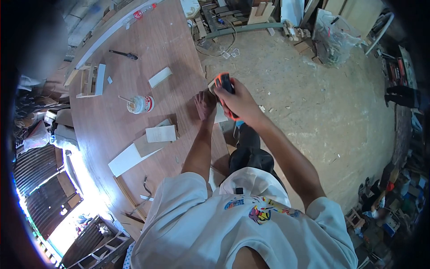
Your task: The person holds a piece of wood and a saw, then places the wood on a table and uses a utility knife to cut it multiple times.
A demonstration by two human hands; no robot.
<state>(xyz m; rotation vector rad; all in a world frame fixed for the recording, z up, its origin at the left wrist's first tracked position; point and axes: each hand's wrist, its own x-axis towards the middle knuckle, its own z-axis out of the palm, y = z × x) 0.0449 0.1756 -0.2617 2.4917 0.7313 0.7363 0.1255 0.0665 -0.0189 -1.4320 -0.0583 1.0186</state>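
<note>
At the table's edge, my right hand (pixel 242 101) is wrapped round the orange-and-black handle (pixel 225 84) of what looks like a handsaw; its blade is hidden. Just left of it, my left hand (pixel 206 104) presses down, fingers bent, on a pale board (pixel 220 114) that juts past the edge and is mostly covered by both hands. Nearby on the table lie a small white block (pixel 160 77), a white-topped piece (pixel 161 133) and a longer white board (pixel 127 160). A tub with a red-and-white label (pixel 144 104) stands farther left, a stick in it.
The brown wooden table (pixel 174 49) carries a small wooden frame (pixel 92 80), a dark slim tool (pixel 123 54) and a plastic bottle (pixel 143 11). Wood scraps lie on the concrete floor (pixel 309 121). A clear plastic bag (pixel 333 40) stands at the back right, clutter far right.
</note>
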